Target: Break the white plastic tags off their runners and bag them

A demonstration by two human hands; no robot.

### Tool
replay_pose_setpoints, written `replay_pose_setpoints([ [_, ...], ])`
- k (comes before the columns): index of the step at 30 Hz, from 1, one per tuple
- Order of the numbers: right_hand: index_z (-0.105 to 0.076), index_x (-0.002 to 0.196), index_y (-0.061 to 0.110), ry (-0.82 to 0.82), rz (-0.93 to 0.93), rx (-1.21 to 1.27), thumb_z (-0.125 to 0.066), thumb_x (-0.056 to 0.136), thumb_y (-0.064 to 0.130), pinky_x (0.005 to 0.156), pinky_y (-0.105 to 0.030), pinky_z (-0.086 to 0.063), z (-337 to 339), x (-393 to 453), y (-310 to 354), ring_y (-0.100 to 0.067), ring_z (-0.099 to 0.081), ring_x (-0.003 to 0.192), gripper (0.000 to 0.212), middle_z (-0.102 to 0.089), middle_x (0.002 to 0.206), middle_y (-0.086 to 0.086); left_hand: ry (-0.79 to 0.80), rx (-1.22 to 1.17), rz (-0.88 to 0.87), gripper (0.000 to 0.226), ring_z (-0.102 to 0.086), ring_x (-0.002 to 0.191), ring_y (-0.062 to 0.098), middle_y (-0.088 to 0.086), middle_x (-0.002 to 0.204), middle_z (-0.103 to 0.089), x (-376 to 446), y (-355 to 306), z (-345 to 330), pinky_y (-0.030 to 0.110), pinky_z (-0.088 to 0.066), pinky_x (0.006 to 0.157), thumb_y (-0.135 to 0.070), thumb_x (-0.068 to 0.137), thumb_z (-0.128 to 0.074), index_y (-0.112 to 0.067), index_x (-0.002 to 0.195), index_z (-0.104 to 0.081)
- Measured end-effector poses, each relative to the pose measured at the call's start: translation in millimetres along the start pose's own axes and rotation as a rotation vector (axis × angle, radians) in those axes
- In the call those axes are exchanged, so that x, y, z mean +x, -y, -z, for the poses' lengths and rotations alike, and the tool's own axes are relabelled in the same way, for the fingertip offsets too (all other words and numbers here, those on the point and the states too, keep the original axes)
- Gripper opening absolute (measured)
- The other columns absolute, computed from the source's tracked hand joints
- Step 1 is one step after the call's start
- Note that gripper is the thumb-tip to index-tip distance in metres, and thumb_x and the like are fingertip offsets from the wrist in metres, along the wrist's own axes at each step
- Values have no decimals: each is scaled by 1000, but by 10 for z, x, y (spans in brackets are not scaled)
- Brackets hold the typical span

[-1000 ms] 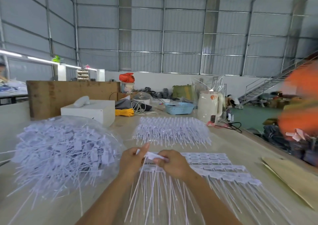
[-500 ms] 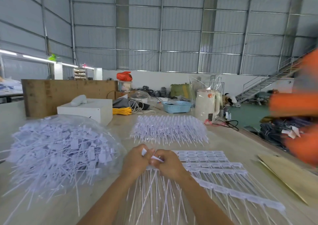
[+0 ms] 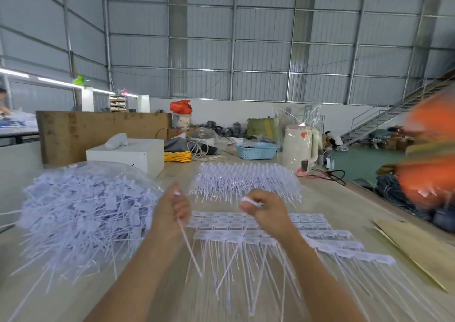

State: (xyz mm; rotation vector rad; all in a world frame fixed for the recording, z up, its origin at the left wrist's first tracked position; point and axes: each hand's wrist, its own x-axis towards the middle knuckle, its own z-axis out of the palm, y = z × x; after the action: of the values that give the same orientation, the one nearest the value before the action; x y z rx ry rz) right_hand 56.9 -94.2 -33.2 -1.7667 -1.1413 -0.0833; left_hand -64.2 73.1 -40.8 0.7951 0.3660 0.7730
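Observation:
My left hand (image 3: 172, 213) grips a single white tag (image 3: 189, 250) by its head, and the thin tail hangs down toward me. My right hand (image 3: 264, 210) pinches a white runner strip (image 3: 248, 202) between thumb and fingers, and several tags still hang from it. The two hands are apart above a row of unbroken tag strips (image 3: 320, 243) lying flat on the wooden table (image 3: 332, 198). A clear plastic bag (image 3: 83, 213) full of loose white tags sits at my left. Another stack of tag strips (image 3: 246, 181) lies further back.
A white box (image 3: 128, 155), yellow cord (image 3: 177, 156), blue basket (image 3: 256, 150) and a white kettle in plastic wrap (image 3: 299, 149) stand at the table's far end. A cardboard sheet (image 3: 418, 250) lies at the right edge. A blurred person in orange (image 3: 428, 164) moves at the right.
My hands were together on one strip. They have pulled apart: the left now holds a separated tag, and the right keeps the runner. The orange figure at the right has shifted.

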Motion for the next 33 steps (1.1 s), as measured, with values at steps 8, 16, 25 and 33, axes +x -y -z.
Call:
replay_pose_setpoints([
  [8, -61, 84, 1, 122, 126, -81, -56, 87, 1, 65, -11, -34, -203, -32, 132, -12, -46, 77, 6, -50, 87, -13, 190, 488, -75, 57, -46, 51, 14, 12, 67, -54, -136, 602, -331, 20, -35, 44, -51, 98, -32, -3, 90, -61],
  [16, -57, 113, 23, 60, 26, -93, -65, 85, 23, 80, -21, -40, -264, -74, -39, -5, -47, 88, 29, -45, 103, 7, 192, 611, -248, 37, -44, 41, 14, 15, 62, -54, -244, 590, -291, 23, -35, 44, -27, 100, -44, 6, 93, -57],
  [25, -61, 66, 13, 219, 50, -140, -52, 94, 14, 62, -28, -40, -258, -77, -59, -6, -47, 54, 30, -50, 56, 11, 208, 720, -133, 28, -36, 34, 5, -3, 49, -49, -247, 527, -258, 14, -27, 35, -30, 94, -56, -11, 74, -53],
  [33, -68, 85, 11, 197, 193, -368, -53, 94, 29, 59, -26, -36, -235, -91, -60, -19, -52, 67, 25, -67, 76, -6, 155, 1054, -217, 41, -38, 36, 11, 3, 50, -46, -207, 412, -260, 19, -28, 42, -25, 94, -58, -14, 57, -45],
])
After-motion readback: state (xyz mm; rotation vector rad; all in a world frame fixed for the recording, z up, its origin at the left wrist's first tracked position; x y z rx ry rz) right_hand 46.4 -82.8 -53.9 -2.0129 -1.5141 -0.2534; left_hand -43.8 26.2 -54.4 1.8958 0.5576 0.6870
